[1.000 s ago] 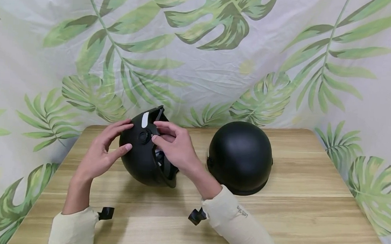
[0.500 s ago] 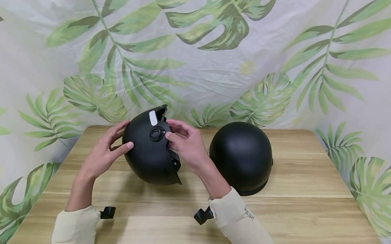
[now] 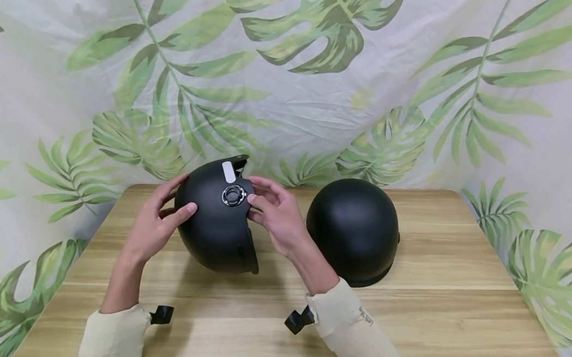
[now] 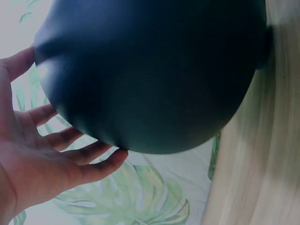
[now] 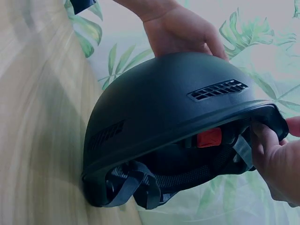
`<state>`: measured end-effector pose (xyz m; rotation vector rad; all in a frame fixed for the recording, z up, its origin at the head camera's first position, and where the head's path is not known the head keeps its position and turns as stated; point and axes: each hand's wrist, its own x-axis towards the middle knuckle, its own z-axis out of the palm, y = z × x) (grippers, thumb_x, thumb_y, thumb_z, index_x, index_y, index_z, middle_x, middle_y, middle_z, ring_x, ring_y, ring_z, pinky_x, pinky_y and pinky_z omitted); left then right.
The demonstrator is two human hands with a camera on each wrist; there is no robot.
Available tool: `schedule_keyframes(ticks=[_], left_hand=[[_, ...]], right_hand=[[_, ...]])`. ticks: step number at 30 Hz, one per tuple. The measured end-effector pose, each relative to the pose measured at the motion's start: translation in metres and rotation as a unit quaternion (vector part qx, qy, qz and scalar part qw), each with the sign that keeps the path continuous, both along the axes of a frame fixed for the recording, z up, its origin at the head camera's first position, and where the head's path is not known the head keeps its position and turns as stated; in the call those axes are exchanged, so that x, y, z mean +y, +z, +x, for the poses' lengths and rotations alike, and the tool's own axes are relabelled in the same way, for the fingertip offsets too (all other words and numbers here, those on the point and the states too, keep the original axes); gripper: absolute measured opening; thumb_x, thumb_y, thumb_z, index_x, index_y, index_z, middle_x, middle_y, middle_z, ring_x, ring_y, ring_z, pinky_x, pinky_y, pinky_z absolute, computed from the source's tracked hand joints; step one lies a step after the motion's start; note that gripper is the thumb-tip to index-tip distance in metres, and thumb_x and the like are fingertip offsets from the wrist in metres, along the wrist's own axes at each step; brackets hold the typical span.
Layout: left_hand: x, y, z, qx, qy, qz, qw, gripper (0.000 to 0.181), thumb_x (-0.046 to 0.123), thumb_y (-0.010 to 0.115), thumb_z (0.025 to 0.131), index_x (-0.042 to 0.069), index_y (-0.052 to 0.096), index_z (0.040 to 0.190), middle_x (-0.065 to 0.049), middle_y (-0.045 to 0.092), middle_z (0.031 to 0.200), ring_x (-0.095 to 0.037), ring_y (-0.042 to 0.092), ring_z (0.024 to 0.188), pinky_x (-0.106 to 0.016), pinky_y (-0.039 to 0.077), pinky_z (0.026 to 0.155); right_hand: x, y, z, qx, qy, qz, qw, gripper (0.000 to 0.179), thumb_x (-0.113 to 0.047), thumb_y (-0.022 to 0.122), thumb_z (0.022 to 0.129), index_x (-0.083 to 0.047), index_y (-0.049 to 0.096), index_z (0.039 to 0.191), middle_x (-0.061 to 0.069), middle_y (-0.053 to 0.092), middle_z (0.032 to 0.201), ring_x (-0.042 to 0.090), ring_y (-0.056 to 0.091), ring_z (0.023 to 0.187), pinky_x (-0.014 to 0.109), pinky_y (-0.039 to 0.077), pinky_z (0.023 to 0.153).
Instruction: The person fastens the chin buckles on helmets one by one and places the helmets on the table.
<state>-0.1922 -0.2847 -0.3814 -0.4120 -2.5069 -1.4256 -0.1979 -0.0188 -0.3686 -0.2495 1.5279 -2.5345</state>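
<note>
A black helmet [image 3: 209, 223] is held on its side at the table's left half, its opening turned to the right. On its upward side sit a round fitting [image 3: 233, 195] and a white sticker [image 3: 229, 172]. My left hand [image 3: 152, 225] holds the crown, thumb on the near side and fingers spread along the dome. With thumb and fingers my right hand [image 3: 281, 216] pinches the rim beside the fitting. In the right wrist view, grille vents [image 5: 218, 89], dark straps [image 5: 129, 185] and an orange-red buckle [image 5: 209, 138] show at the helmet's opening.
Right of my right hand, a second black helmet [image 3: 354, 229] sits dome up on the wooden table [image 3: 444, 319]. Behind the table hangs a leaf-patterned cloth [image 3: 314, 120]. Black mounts [image 3: 162, 315] stick out from both sleeve cuffs.
The helmet has turned, so its side with the round fitting faces up more and the inside no longer shows in the head view. My right hand has moved right with the rim.
</note>
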Motion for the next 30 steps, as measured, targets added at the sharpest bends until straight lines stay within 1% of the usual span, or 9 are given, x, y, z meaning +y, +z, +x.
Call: schedule_keyframes(ticks=[5, 8, 11, 14, 16, 20, 23, 26, 30], left_hand=[[0.002, 0.002, 0.0, 0.017, -0.001, 0.01, 0.9998, 0.066, 0.017, 0.073, 0.1, 0.02, 0.048, 0.161, -0.01, 0.047, 0.161, -0.038, 0.045, 0.148, -0.017, 0.043, 0.096], [0.001, -0.001, -0.002, 0.019, -0.015, 0.025, 0.9994, 0.064, 0.015, 0.071, 0.101, 0.019, 0.048, 0.16, -0.01, 0.048, 0.161, -0.034, 0.044, 0.15, -0.015, 0.042, 0.102], [-0.002, -0.006, -0.005, 0.021, -0.035, 0.049, 0.9979, 0.062, 0.009, 0.068, 0.101, 0.015, 0.049, 0.159, -0.013, 0.049, 0.159, -0.023, 0.046, 0.148, -0.015, 0.042, 0.108], [-0.004, -0.011, -0.008, 0.017, -0.05, 0.064, 0.9966, 0.062, 0.006, 0.067, 0.102, 0.013, 0.048, 0.16, -0.015, 0.049, 0.159, -0.018, 0.047, 0.147, -0.016, 0.044, 0.108], [-0.006, -0.013, -0.009, 0.003, -0.059, 0.064, 0.9962, 0.063, 0.007, 0.066, 0.103, 0.016, 0.045, 0.162, -0.014, 0.046, 0.161, -0.023, 0.046, 0.149, -0.015, 0.047, 0.104], [-0.006, -0.015, -0.009, -0.033, -0.073, 0.055, 0.9952, 0.069, 0.013, 0.063, 0.105, 0.023, 0.036, 0.167, -0.012, 0.037, 0.167, -0.043, 0.038, 0.151, -0.013, 0.048, 0.098], [-0.004, -0.014, -0.008, -0.045, -0.072, 0.048, 0.9953, 0.07, 0.016, 0.064, 0.105, 0.026, 0.033, 0.168, -0.011, 0.034, 0.169, -0.047, 0.037, 0.151, -0.014, 0.047, 0.097], [-0.001, -0.012, -0.005, -0.046, -0.062, 0.048, 0.9959, 0.071, 0.017, 0.067, 0.104, 0.027, 0.035, 0.167, -0.009, 0.034, 0.17, -0.042, 0.039, 0.151, -0.015, 0.047, 0.098], [0.002, -0.008, -0.001, -0.033, -0.04, 0.044, 0.9977, 0.071, 0.018, 0.07, 0.103, 0.028, 0.038, 0.165, -0.005, 0.037, 0.169, -0.036, 0.04, 0.151, -0.016, 0.047, 0.099]], right_hand=[[0.003, -0.004, 0.001, -0.001, 0.003, -0.018, 0.9998, 0.043, 0.007, 0.058, 0.102, -0.001, 0.058, 0.145, 0.014, 0.065, 0.129, 0.019, 0.069, 0.103, 0.029, 0.06, 0.081], [0.007, -0.006, 0.002, 0.005, -0.001, -0.02, 0.9998, 0.045, 0.005, 0.057, 0.103, 0.002, 0.054, 0.148, 0.014, 0.063, 0.131, 0.019, 0.069, 0.105, 0.029, 0.06, 0.083], [0.012, -0.008, 0.003, 0.009, -0.011, -0.025, 0.9996, 0.044, 0.004, 0.056, 0.105, 0.002, 0.053, 0.149, 0.015, 0.062, 0.133, 0.019, 0.068, 0.107, 0.03, 0.06, 0.085], [0.016, -0.011, 0.002, 0.013, -0.016, -0.03, 0.9993, 0.042, 0.002, 0.056, 0.105, 0.0, 0.054, 0.148, 0.015, 0.061, 0.134, 0.019, 0.068, 0.108, 0.03, 0.06, 0.086], [0.018, -0.013, 0.002, 0.014, -0.016, -0.033, 0.9992, 0.042, 0.001, 0.056, 0.106, -0.002, 0.055, 0.147, 0.015, 0.06, 0.135, 0.019, 0.068, 0.109, 0.03, 0.06, 0.087], [0.021, -0.017, 0.003, 0.02, -0.017, -0.041, 0.9988, 0.04, 0.0, 0.055, 0.106, -0.003, 0.057, 0.146, 0.016, 0.06, 0.137, 0.019, 0.068, 0.11, 0.031, 0.06, 0.09], [0.023, -0.018, 0.004, 0.022, -0.021, -0.048, 0.9984, 0.04, 0.0, 0.055, 0.107, -0.002, 0.056, 0.146, 0.016, 0.061, 0.138, 0.019, 0.069, 0.11, 0.03, 0.06, 0.089], [0.024, -0.021, 0.005, 0.021, -0.023, -0.059, 0.9978, 0.041, 0.0, 0.053, 0.107, 0.0, 0.054, 0.148, 0.016, 0.062, 0.138, 0.018, 0.07, 0.109, 0.028, 0.06, 0.087], [0.024, -0.026, 0.005, 0.015, -0.025, -0.08, 0.9964, 0.042, 0.001, 0.052, 0.106, 0.0, 0.053, 0.148, 0.012, 0.065, 0.132, 0.016, 0.071, 0.105, 0.026, 0.06, 0.084]])
